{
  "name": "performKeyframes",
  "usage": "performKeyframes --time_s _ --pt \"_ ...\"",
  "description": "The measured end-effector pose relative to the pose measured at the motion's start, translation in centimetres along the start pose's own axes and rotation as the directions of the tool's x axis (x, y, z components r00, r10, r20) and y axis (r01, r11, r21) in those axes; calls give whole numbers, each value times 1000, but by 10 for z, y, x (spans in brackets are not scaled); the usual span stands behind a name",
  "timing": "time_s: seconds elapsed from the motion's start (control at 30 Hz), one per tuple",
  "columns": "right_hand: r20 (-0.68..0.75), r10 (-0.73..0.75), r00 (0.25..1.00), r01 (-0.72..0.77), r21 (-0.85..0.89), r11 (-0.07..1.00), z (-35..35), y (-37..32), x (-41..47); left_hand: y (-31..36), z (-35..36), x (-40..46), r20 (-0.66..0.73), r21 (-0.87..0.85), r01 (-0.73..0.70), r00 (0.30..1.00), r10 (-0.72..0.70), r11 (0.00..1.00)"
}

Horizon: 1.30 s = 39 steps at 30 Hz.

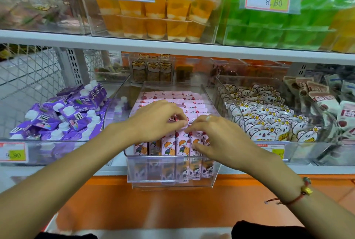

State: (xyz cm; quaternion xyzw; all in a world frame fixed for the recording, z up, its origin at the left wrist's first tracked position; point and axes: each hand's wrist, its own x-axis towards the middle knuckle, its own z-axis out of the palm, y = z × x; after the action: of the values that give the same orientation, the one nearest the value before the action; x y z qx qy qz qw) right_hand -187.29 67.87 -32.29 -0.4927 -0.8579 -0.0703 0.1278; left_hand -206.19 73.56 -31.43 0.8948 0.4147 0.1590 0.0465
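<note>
While both arms reach forward in the head view, the left hand (159, 119) curls its fingers and pinches the top edge of one of the pink packets (180, 146). Just beside it, the right hand (219, 139) grips the neighbouring packets, its bent fingers on their tops and its thumb against a front face. They stand upright in rows inside the clear bin (171, 179) on the lower shelf, between the purple cartons (63, 115) and the bear-print bags (269, 119).
</note>
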Motion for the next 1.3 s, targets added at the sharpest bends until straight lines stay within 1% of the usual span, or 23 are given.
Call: performKeyframes --time_s 0.03,0.13,0.2,0.23,0.4,0.5,0.57,0.6,0.63,0.67,0.7,0.73,0.77,0.8,0.83,0.87,0.93,1.0,1.07,1.1,1.13,1.2,1.3 --pt "-12 -7 1000 7 -19 1000 0 0 0 1 2 -5 -6 40 -12 1000 13 999" --pt "-82 4 997 -13 -110 994 -2 2 2 3 8 -14 83 232 -57 996 39 971" --pt "-120 28 992 -44 -130 990 -3 4 2 3 10 -16 54 285 -67 997 53 956" --pt "-120 27 992 -44 -136 990 -2 4 2 4 11 -16 24 273 -68 998 64 960" --pt "-109 10 994 -28 -159 987 2 4 2 8 9 -26 -106 26 -71 992 74 997" --pt "-100 33 994 -51 -181 982 1 5 1 12 2 -36 -221 -206 -16 975 -31 978" --pt "-115 39 993 -62 -200 978 1 4 1 15 -6 -41 -325 -406 -20 938 -124 914" --pt "-153 51 987 -77 -168 983 -1 2 2 17 -10 -43 -373 -501 -44 912 -170 864" --pt "-215 80 973 -100 -82 992 -3 -2 3 18 -14 -44 -406 -580 -68 888 -216 811" --pt "-271 135 953 -119 74 990 -5 -7 4 20 -16 -45 -427 -641 -89 867 -258 762" --pt "-286 202 937 -118 285 951 -7 -12 5 22 -19 -46 -440 -684 -105 848 -293 722" --pt "-243 249 938 -98 503 858 -9 -17 6 24 -19 -47 -446 -713 -115 836 -320 692" --pt "-158 260 953 -86 681 727 -11 -23 8 25 -19 -47 -444 -733 -119 830 -338 670" --pt "-77 246 966 -94 783 615 -12 -28 9 27 -18 -47 -438 -751 -122 828 -351 649" --pt "-32 230 973 -104 825 555 -11 -31 11 29 -17 -48 -430 -767 -124 828 -360 629" --pt "-20 229 973 -107 843 527 -10 -32 12 30 -16 -49 -421 -779 -122 829 -369 615" --pt "-21 289 957 -123 874 469 -9 -34 15 30 -13 -50 -404 -794 -108 829 -387 598" --pt "13 381 924 -154 927 342 -9 -32 17 29 -10 -51 -393 -803 -95 827 -402 589" --pt "87 449 889 -187 965 183 -11 -29 19 29 -6 -51 -391 -790 -78 828 -403 608" --pt "107 467 878 -190 972 135 -11 -28 20 30 -4 -51 -383 -781 -65 835 -394 621" --pt "109 477 872 -185 976 115 -11 -28 20 31 -1 -50 -374 -767 -53 847 -378 640" --pt "87 488 869 -166 979 121 -11 -32 21 33 3 -49 -379 -697 -30 864 -332 717" --pt "73 495 866 -141 985 101 -10 -36 21 33 5 -47 -429 -597 -11 849 -308 802"
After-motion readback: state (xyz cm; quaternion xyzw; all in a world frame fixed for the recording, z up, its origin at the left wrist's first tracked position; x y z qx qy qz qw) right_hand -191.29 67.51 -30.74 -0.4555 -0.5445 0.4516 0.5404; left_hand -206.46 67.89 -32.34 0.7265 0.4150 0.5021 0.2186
